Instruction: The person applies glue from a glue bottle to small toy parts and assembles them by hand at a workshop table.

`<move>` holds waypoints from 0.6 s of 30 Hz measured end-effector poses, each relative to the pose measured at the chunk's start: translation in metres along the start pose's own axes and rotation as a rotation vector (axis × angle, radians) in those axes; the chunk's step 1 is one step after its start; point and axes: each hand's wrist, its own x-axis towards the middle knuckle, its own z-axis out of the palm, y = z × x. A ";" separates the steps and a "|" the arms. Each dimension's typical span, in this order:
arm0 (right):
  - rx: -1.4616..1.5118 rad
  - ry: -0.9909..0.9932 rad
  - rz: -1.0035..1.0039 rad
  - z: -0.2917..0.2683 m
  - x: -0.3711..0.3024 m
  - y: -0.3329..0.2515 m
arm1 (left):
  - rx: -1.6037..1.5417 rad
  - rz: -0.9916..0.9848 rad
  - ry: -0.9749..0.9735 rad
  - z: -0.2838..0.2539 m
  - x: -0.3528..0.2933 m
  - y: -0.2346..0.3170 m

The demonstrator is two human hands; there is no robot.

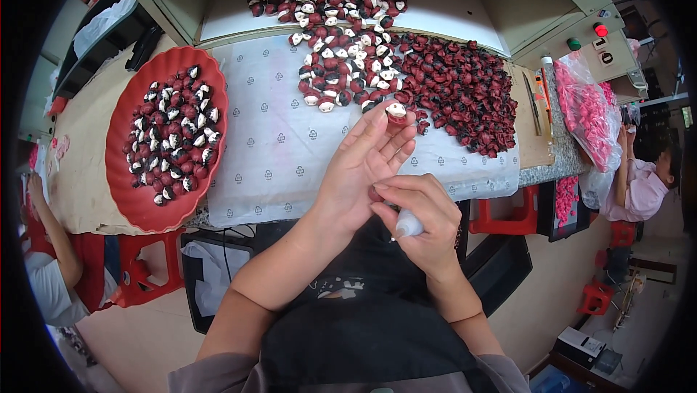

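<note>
My left hand (367, 150), palm up, pinches a small rounded red piece with a white face-like front (396, 110) between thumb and fingertips. My right hand (428, 222) is close below it, near the left wrist. Curled in that hand is a small white squeeze bottle (409, 224) with its thin tip pointing down and left. Its thumb and index finger also pinch a small dark red piece (375, 193), mostly hidden by the fingers. Beyond my hands, several rows of red, white and black pieces (341, 66) lie on a white printed sheet (272, 124). To their right spreads a heap of dark red and black shell-like parts (461, 95).
A scalloped red tray (120, 139) with similar pieces stands at left. An open-fronted metal box (552, 37) with a red light rises behind. Tweezers (532, 102) and a bag of pink parts (581, 113) lie at right. Other people sit on both sides, near red stools (508, 215).
</note>
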 end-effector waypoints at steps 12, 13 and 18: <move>-0.113 0.183 -0.149 -0.016 0.005 0.005 | 0.056 -0.003 -0.047 0.009 -0.011 -0.002; -0.121 0.249 -0.144 -0.023 0.010 0.004 | 0.079 -0.019 -0.066 0.008 -0.012 -0.003; -0.165 0.291 -0.241 -0.027 0.023 0.017 | 0.099 -0.065 -0.086 0.011 -0.018 -0.008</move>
